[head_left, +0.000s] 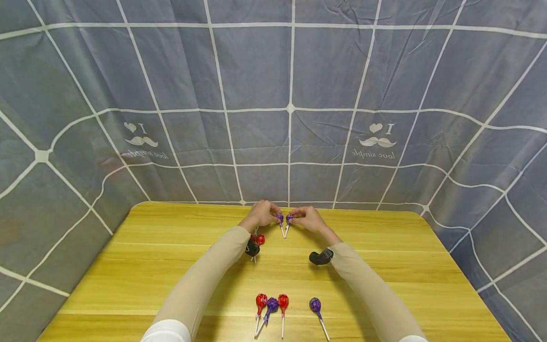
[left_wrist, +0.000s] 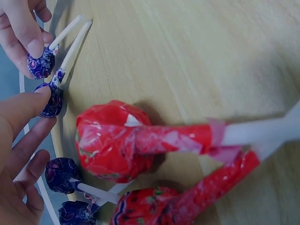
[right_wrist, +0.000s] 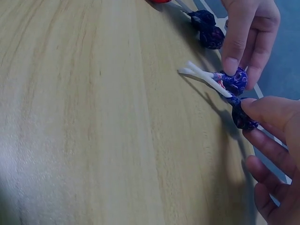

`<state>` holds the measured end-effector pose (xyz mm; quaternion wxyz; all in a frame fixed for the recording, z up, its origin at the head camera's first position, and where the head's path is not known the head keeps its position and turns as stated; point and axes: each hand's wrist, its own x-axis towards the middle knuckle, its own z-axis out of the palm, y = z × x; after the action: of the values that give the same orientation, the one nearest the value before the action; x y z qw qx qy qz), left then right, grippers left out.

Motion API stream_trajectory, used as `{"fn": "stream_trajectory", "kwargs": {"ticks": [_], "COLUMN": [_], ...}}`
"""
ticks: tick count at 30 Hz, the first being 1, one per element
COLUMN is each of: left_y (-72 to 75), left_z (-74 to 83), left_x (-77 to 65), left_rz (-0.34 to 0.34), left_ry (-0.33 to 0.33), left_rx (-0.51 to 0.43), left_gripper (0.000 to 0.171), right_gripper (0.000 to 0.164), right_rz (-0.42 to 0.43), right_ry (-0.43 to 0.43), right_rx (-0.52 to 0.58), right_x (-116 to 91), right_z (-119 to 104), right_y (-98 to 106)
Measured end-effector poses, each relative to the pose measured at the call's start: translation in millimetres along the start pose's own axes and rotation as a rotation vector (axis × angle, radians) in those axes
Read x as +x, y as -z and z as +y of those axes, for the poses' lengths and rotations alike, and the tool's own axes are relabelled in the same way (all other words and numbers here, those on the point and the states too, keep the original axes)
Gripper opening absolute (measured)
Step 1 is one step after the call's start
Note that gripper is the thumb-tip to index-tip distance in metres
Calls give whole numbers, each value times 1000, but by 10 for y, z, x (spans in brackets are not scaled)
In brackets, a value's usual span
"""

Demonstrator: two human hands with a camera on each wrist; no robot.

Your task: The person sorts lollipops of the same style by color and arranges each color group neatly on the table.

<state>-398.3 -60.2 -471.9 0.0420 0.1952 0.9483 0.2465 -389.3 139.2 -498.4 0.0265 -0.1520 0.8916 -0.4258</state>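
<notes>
Near the far edge of the table, my left hand pinches a purple-wrapped lollipop by its head between thumb and fingers. My right hand pinches another purple lollipop the same way, close beside it. Their white sticks point toward me and meet at the ends in a V. In the left wrist view, two red lollipops lie near my left hand with sticks crossing, and two more purple lollipops lie next to them. My left forearm partly covers this group in the head view.
At the near side of the wooden table lie a red lollipop, a purple lollipop and another red lollipop close together. A separate purple lollipop lies to their right. A grey checked curtain surrounds the table's back and sides.
</notes>
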Motion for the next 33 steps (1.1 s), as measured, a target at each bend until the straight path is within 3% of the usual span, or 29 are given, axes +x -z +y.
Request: {"fn": "stream_trajectory", "kwargs": {"ticks": [17, 33], "left_y": [-7, 36], "left_z": [23, 33], "left_x": [21, 3], "left_rz": [-14, -30], "left_ry": [15, 23], "left_rx": [41, -13], "left_gripper": [27, 26], "right_gripper": [27, 29], "right_rz": [0, -6], "right_ry": [-9, 17], "right_rx": [11, 23], "right_x": [-11, -2], "right_z": [-26, 14], "right_y": [-75, -67]}}
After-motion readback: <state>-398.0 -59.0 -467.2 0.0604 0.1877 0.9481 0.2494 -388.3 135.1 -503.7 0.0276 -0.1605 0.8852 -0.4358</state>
